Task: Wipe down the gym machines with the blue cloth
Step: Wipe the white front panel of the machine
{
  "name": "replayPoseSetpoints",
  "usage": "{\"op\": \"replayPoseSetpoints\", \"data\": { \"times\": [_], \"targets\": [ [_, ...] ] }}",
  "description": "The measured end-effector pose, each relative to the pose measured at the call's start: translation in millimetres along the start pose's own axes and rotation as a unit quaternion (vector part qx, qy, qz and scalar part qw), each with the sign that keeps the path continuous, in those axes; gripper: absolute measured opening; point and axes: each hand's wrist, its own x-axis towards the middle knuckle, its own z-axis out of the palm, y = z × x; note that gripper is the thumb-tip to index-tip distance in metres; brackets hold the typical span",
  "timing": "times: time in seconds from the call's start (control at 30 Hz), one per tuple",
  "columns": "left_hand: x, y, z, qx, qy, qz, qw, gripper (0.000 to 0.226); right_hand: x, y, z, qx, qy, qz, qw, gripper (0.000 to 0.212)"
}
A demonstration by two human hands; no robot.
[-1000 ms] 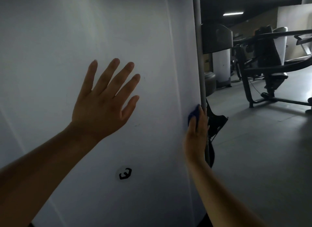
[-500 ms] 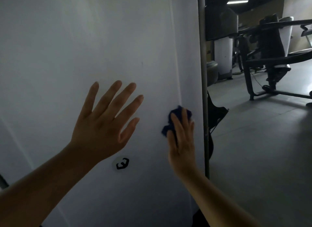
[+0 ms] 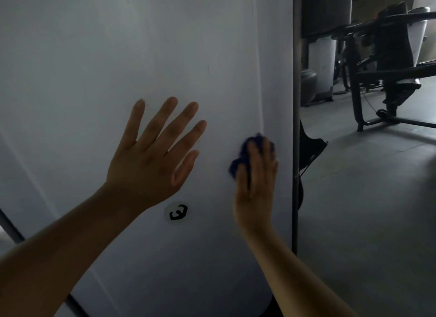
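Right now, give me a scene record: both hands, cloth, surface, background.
left hand: fingers spread, before the white panel; contact unclear
right hand: straight fingers press the blue cloth on the panel
blue cloth: bunched, near panel's right edge
logo sticker: below, between the hands
grey post: along the panel's right edge
background: dark gym machine, far right

Your right hand (image 3: 256,182) presses the blue cloth (image 3: 245,157) flat on the white panel (image 3: 118,45), beside the grey post (image 3: 296,104); your left hand (image 3: 153,156) spreads open above the black logo (image 3: 178,213).
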Motion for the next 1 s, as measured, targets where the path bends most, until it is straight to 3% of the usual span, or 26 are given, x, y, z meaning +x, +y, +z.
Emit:
{"op": "replayPoseSetpoints", "data": {
  "times": [0.03, 0.07, 0.13, 0.2, 0.23, 0.27, 0.33, 0.37, 0.4, 0.43, 0.5, 0.57, 0.63, 0.67, 0.73, 0.77, 0.8, 0.83, 0.87, 0.93, 0.97, 1.0],
  "targets": [
    [-0.4, 0.3, -1.0, -0.002, -0.003, -0.002, 1.0, 0.059, 3.0, -5.6, 3.1, 0.022, 0.027, 0.079, 0.996, 0.052],
    [-0.7, 0.9, -1.7, -0.004, -0.005, -0.002, 1.0, 0.059, 1.5, -13.4, 6.3, 0.021, 0.037, 0.101, 0.994, 0.052],
    [-0.8, 2.0, -2.1, -0.013, -0.01, -0.003, 1.0, 0.058, -15.2, -18.8, 11.4, -0.026, -0.011, -0.032, 0.999, 0.052],
    [-2.0, 1.0, -3.7, -0.027, -0.018, -0.006, 0.999, 0.058, -26.9, -7.2, 6.5, -0.055, -0.081, -0.194, 0.976, 0.05],
    [-3.7, 0.1, -5.7, -0.035, -0.023, -0.009, 0.999, 0.058, -24.8, 3.2, 2.4, -0.051, -0.078, -0.197, 0.976, 0.049],
    [-6.7, -1.0, -8.4, -0.041, -0.027, -0.016, 0.999, 0.059, -20.9, 12.9, 0.2, -0.036, -0.052, -0.139, 0.988, 0.049],
    [-17.8, -3.9, -14.2, -0.049, -0.028, -0.036, 0.998, 0.06, -13.3, 24.0, -2.5, 0.029, 0.025, 0.069, 0.997, 0.049],
    [-25.2, -5.5, -16.2, -0.05, -0.03, -0.046, 0.997, 0.06, -15.9, 23.9, -2.0, 0.042, 0.046, 0.138, 0.988, 0.05],
    [-32.7, -6.7, -17.1, -0.05, -0.035, -0.054, 0.997, 0.062, -23.7, 20.0, 1.2, 0.029, 0.048, 0.153, 0.987, 0.051],
    [-38.9, -7.2, -17.1, -0.046, -0.043, -0.054, 0.997, 0.064, -35.5, 15.0, 5.6, 0.003, 0.034, 0.113, 0.993, 0.051],
    [-46.0, -8.0, -16.1, -0.027, -0.057, -0.044, 0.997, 0.067, -64.8, 2.5, 14.9, -0.053, -0.042, -0.061, 0.996, 0.053],
    [-45.7, -8.5, -16.3, -0.026, -0.063, -0.044, 0.997, 0.067, -84.4, -0.8, 18.1, -0.097, -0.135, -0.255, 0.953, 0.054],
    [-44.7, -10.3, -20.2, -0.039, -0.066, -0.042, 0.996, 0.065, -81.0, 3.6, 19.5, -0.113, -0.134, -0.308, 0.935, 0.054],
    [-46.4, -13.0, -23.3, -0.047, -0.069, -0.039, 0.996, 0.065, -76.5, 3.3, 20.0, -0.1, -0.102, -0.259, 0.955, 0.054],
    [-54.3, -19.5, -30.9, -0.061, -0.073, -0.042, 0.995, 0.063, -71.9, -5.6, 21.3, -0.051, -0.021, -0.066, 0.996, 0.053],
    [-60.0, -21.9, -34.4, -0.063, -0.073, -0.05, 0.994, 0.062, -73.0, -15.0, 24.8, -0.033, -0.007, 0.01, 0.999, 0.054],
    [-65.9, -23.5, -37.2, -0.065, -0.074, -0.06, 0.993, 0.062, -76.3, -27.0, 30.0, -0.031, -0.012, 0.033, 0.999, 0.054],
    [-71.9, -24.3, -39.6, -0.066, -0.08, -0.069, 0.992, 0.062, -82.3, -38.7, 35.9, -0.05, -0.035, -0.009, 0.998, 0.054],
    [-77.6, -24.8, -41.8, -0.068, -0.087, -0.073, 0.991, 0.062, -90.0, -47.4, 41.9, -0.075, -0.071, -0.105, 0.989, 0.054],
    [-88.7, -26.6, -46.4, -0.07, -0.098, -0.074, 0.99, 0.062, -89.7, -48.4, 43.8, -0.118, -0.138, -0.32, 0.93, 0.052],
    [-93.8, -28.4, -49.0, -0.07, -0.1, -0.074, 0.99, 0.062, -80.7, -44.7, 42.1, -0.133, -0.138, -0.37, 0.909, 0.052],
    [-98.8, -30.9, -51.3, -0.069, -0.101, -0.078, 0.989, 0.062, -70.8, -42.0, 39.8, -0.136, -0.123, -0.368, 0.912, 0.053]
  ]
}}
